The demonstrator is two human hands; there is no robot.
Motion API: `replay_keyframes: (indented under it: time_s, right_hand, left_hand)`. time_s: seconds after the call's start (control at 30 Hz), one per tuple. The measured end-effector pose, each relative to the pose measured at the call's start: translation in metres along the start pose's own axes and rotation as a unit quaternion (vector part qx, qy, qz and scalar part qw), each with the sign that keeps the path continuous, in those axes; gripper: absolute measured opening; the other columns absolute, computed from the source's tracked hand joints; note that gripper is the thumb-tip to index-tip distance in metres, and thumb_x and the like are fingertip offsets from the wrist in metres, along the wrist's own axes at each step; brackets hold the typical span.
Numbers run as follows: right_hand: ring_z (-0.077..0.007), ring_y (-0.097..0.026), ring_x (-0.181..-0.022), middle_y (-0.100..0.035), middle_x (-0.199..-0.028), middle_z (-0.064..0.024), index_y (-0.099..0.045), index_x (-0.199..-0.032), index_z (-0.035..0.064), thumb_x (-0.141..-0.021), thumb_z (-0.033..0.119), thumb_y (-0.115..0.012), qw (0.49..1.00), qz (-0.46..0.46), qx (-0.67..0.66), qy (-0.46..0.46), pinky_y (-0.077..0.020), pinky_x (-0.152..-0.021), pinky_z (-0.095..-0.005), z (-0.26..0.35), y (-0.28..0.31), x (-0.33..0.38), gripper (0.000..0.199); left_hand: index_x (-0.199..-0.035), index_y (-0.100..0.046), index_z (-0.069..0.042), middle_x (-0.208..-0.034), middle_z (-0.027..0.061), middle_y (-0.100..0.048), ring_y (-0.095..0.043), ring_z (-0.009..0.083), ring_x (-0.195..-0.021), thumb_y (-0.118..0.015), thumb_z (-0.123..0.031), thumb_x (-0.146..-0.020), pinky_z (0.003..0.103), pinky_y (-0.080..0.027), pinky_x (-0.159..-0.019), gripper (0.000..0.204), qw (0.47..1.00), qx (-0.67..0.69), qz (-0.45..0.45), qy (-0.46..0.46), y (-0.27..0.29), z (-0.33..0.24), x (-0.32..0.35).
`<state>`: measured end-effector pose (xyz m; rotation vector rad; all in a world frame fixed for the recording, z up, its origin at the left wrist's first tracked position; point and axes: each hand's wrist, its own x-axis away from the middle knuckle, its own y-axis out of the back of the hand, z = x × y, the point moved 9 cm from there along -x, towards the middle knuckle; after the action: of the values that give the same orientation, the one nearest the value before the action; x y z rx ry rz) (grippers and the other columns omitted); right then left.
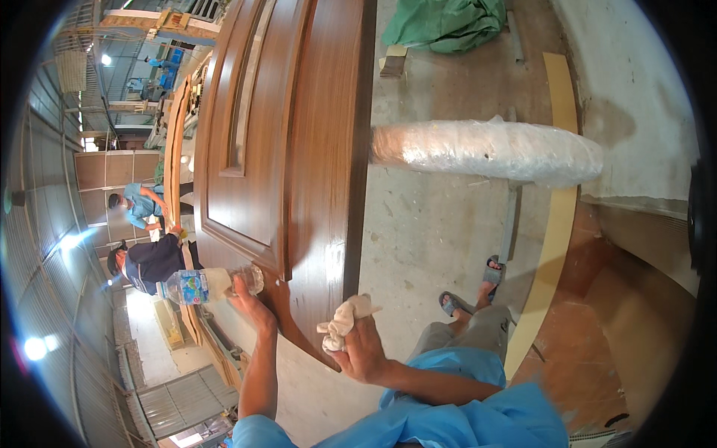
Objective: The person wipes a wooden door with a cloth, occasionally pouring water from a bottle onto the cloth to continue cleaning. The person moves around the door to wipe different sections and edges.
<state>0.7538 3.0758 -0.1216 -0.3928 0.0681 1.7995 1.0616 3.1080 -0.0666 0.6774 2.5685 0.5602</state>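
A large brown panelled wooden door (321, 187) lies in front of me, its surface shiny. My left hand (252, 305) is closed around a clear plastic bottle (218, 285) with a blue label, close to the door's near end. The bottle appears to have some whitish content in its middle. My right hand (364, 355) grips a crumpled cream cloth (345, 321) at the door's near right corner. Whether the cloth touches the wood I cannot tell.
A long bundle in clear plastic wrap (485, 153) lies right of the door. Beyond it is a green sheet (448, 24). A yellow strip (553, 246) runs along the right. Two people (149, 263) work at the left beside long boards (176, 142).
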Motion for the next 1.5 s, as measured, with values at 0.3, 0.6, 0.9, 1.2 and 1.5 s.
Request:
replay_keyframes:
  time_s: [0.3,0.6,0.9,1.2,1.5]
  right_hand:
    - [-0.0523,-0.044,-0.132,-0.039,-0.148,-0.0343,-0.040,-0.145,-0.0084,-0.096,0.017,-0.054,0.991,-0.123,-0.044,0.036,-0.0387,-0.108,-0.0522,-0.061,0.075,-0.209,0.057]
    - [-0.0433,-0.060,-0.120,-0.062,-0.129,-0.0243,-0.060,-0.131,-0.0018,-0.087,0.003,-0.065,0.993,0.010,0.037,0.111,-0.0528,-0.098,-0.0475,0.016,0.028,-0.020,0.045]
    - [-0.0249,-0.063,-0.072,-0.062,-0.090,-0.0127,-0.065,-0.112,-0.0011,-0.088,-0.004,-0.062,0.987,-0.134,0.084,-0.004,-0.0504,-0.062,-0.0338,-0.043,0.090,-0.084,0.024]
    - [-0.0218,-0.060,-0.067,-0.060,-0.085,-0.0113,-0.059,-0.085,0.0009,-0.083,0.007,-0.079,0.992,-0.115,-0.041,0.025,-0.0487,-0.059,-0.0326,-0.061,0.084,-0.137,0.022]
    - [-0.0146,-0.057,-0.058,-0.061,-0.077,-0.0071,-0.059,-0.080,0.0015,-0.082,0.005,-0.080,0.994,-0.077,-0.011,0.081,-0.0449,-0.049,-0.0284,-0.056,0.092,-0.155,0.021]
  left_hand:
    - [-0.136,-0.048,0.006,-0.132,0.0154,-0.055,-0.053,0.0224,-0.118,-0.058,-0.043,-0.100,0.038,-0.040,-0.106,0.062,1.000,-0.005,0.014,0.001,-0.002,-0.002,0.000]
    - [-0.141,-0.043,0.005,-0.137,0.0150,-0.052,-0.052,0.0229,-0.121,-0.057,-0.041,-0.101,0.038,-0.040,-0.107,0.062,0.999,0.025,0.028,0.000,-0.007,-0.004,-0.001]
    - [-0.136,-0.049,0.007,-0.129,0.0166,-0.058,-0.056,0.0238,-0.116,-0.057,-0.040,-0.101,0.038,-0.040,-0.105,0.060,0.998,-0.038,-0.025,-0.043,-0.004,-0.016,0.008]
    - [-0.140,-0.045,0.007,-0.134,0.0160,-0.055,-0.052,0.0234,-0.121,-0.057,-0.039,-0.102,0.038,-0.037,-0.108,0.061,1.000,-0.001,0.017,-0.021,0.004,0.005,-0.003]
    - [-0.141,-0.043,0.008,-0.138,0.0165,-0.051,-0.049,0.0235,-0.125,-0.056,-0.042,-0.101,0.040,-0.034,-0.110,0.065,0.999,0.015,0.010,-0.028,-0.002,-0.003,-0.002]
